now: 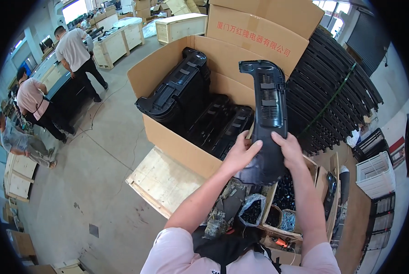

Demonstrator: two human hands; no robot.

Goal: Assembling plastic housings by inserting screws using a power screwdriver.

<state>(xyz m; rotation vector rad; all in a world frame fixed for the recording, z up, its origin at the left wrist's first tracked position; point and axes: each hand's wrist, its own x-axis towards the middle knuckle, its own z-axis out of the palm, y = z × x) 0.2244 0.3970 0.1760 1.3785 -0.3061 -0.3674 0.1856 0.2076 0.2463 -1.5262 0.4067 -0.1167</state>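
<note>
Both hands [237, 156] [291, 151] gripping, thumbs [255, 147] [278, 139] uppermost, forearms [196, 196] [307, 201] stretched forward.

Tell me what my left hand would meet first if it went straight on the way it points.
Your left hand would meet the long black plastic part first, since it is touching it. Beyond, the line seems to run toward the stacked black strips, though depth is unclear.

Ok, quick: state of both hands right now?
Left hand: closed, holding the black plastic part by its left edge.
Right hand: closed, holding that part's right edge.
</note>
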